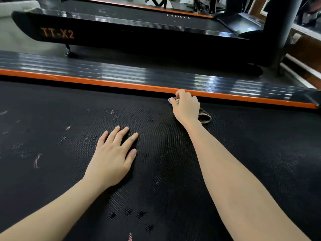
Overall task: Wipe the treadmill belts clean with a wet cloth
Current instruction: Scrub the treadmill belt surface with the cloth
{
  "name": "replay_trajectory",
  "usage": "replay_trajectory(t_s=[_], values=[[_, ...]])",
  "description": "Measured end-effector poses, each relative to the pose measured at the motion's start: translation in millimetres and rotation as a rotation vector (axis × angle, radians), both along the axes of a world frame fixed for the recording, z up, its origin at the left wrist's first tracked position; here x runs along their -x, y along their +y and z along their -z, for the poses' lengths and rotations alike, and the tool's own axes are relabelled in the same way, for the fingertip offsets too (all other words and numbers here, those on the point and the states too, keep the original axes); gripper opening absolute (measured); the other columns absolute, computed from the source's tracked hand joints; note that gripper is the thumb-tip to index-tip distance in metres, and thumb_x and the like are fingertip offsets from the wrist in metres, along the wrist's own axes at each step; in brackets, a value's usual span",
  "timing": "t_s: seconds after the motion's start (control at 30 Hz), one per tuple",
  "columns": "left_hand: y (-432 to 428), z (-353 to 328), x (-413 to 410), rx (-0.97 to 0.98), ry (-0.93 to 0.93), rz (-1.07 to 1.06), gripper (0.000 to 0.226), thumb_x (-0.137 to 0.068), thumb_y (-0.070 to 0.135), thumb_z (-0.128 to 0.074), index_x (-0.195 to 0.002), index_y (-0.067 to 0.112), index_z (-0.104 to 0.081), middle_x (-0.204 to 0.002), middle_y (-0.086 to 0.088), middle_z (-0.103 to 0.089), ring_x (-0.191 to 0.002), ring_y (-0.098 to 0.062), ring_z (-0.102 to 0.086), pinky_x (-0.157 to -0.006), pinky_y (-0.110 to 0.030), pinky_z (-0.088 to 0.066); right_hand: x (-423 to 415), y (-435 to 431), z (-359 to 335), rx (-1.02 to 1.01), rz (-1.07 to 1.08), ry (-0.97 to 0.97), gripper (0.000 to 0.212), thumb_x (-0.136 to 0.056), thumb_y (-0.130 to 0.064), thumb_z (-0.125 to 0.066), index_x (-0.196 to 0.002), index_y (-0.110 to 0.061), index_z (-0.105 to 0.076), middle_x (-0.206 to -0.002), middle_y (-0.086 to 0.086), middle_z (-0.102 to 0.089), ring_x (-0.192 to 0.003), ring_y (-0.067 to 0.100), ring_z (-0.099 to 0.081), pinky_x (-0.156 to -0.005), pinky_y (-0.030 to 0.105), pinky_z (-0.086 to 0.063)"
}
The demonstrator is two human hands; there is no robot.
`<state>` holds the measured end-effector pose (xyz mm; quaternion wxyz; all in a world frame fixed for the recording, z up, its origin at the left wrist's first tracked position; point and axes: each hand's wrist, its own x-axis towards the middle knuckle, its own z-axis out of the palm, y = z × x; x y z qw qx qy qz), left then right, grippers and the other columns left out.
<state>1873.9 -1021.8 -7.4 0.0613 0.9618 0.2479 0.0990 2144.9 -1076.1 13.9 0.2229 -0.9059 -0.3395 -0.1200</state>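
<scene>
A black textured treadmill belt (69, 171) fills the lower view, with pale and pinkish marks on its left part and a darker damp band down the middle. My right hand (186, 106) reaches to the belt's far edge and grips a small brown-and-white cloth (205, 116), pressing it on the belt just below the orange side strip (104, 82). My left hand (112, 157) lies flat on the belt with fingers straight and spread, holding nothing.
Beyond the orange strip runs a ribbed dark side rail (121, 70). A second black treadmill (57, 33) marked TT-X2 stands parallel behind it, with its upright post (281, 23) at the right. Grey floor (10, 37) shows at the far left.
</scene>
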Motion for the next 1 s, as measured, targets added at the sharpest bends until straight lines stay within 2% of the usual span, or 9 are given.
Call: replay_trajectory(t_s=[0.1,0.3,0.43,0.6,0.67,0.8,0.87,0.93,1.0], values=[[0,1,0,0.0,-0.007,-0.002,0.059,-0.091,0.049,-0.021,-0.137,0.025,-0.049,-0.143,-0.008,-0.045,-0.139,-0.028,-0.032,-0.114,-0.049,-0.021,2,2,-1,0.027,-0.014,0.022,0.032,-0.095,-0.042,-0.049,-0.115,-0.018,-0.056,-0.115,0.007,-0.061,-0.102,0.032,-0.051,-0.086,0.041,-0.038],[1,0,0,0.005,-0.002,0.006,0.061,-0.09,0.049,-0.019,-0.137,0.024,-0.049,-0.143,-0.009,-0.045,-0.139,-0.029,-0.032,-0.113,-0.048,-0.02,70,6,1,0.082,-0.318,-0.024,0.031,-0.092,-0.045,-0.051,-0.108,-0.02,-0.062,-0.107,0.005,-0.061,-0.094,0.03,-0.053,-0.079,0.04,-0.042],[1,0,0,0.019,-0.002,0.01,0.066,-0.088,0.05,-0.016,-0.139,0.023,-0.046,-0.146,-0.01,-0.042,-0.14,-0.029,-0.028,-0.114,-0.048,-0.016,123,-60,3,0.035,-0.492,-0.048,0.033,-0.09,-0.048,-0.047,-0.096,-0.021,-0.064,-0.089,0.001,-0.059,-0.075,0.024,-0.051,-0.066,0.039,-0.046],[0,0,1,0.007,-0.01,0.006,0.067,-0.087,0.05,-0.013,-0.14,0.024,-0.044,-0.148,-0.009,-0.039,-0.141,-0.029,-0.025,-0.115,-0.047,-0.014,181,-177,1,0.082,-0.692,-0.023,0.032,-0.094,-0.045,-0.047,-0.099,-0.019,-0.065,-0.095,0.003,-0.057,-0.077,0.023,-0.049,-0.066,0.037,-0.043],[-1,-1,1,0.006,-0.009,0.006,0.065,-0.088,0.049,-0.014,-0.142,0.024,-0.042,-0.149,-0.009,-0.036,-0.142,-0.028,-0.022,-0.115,-0.045,-0.011,165,-212,0,0.108,-0.623,-0.089,0.033,-0.094,-0.044,-0.046,-0.096,-0.019,-0.067,-0.095,0.004,-0.058,-0.076,0.025,-0.053,-0.068,0.038,-0.045],[-1,0,-1,0.013,-0.006,-0.003,0.048,-0.099,0.039,-0.032,-0.145,0.025,-0.036,-0.153,-0.008,-0.03,-0.144,-0.026,-0.015,-0.116,-0.044,-0.006,119,-249,-1,0.134,-0.06,-0.102,0.043,-0.088,-0.048,-0.041,-0.093,-0.015,-0.069,-0.091,0.007,-0.058,-0.074,0.033,-0.056,-0.066,0.039,-0.048],[-2,0,-2,0.01,-0.002,0.0,0.048,-0.098,0.037,-0.034,-0.145,0.025,-0.035,-0.153,-0.009,-0.028,-0.144,-0.026,-0.014,-0.115,-0.044,-0.005,136,-241,-3,0.149,0.127,-0.102,0.045,-0.085,-0.049,-0.037,-0.091,-0.016,-0.068,-0.088,0.011,-0.058,-0.073,0.037,-0.055,-0.062,0.04,-0.047],[-1,-1,-2,0.008,-0.009,0.0,0.048,-0.098,0.037,-0.035,-0.145,0.025,-0.036,-0.153,-0.009,-0.028,-0.144,-0.027,-0.015,-0.115,-0.045,-0.006,186,-218,-4,0.153,0.073,-0.097,0.039,-0.084,-0.048,-0.039,-0.088,-0.021,-0.066,-0.086,0.01,-0.057,-0.072,0.036,-0.054,-0.06,0.04,-0.046],[0,-2,-2,0.013,-0.018,-0.006,0.047,-0.098,0.037,-0.036,-0.144,0.024,-0.038,-0.152,-0.01,-0.03,-0.143,-0.027,-0.017,-0.115,-0.045,-0.007,245,-200,-4,0.133,-0.138,-0.025,0.031,-0.087,-0.046,-0.044,-0.088,-0.023,-0.063,-0.088,0.006,-0.056,-0.075,0.031,-0.052,-0.061,0.04,-0.044]])
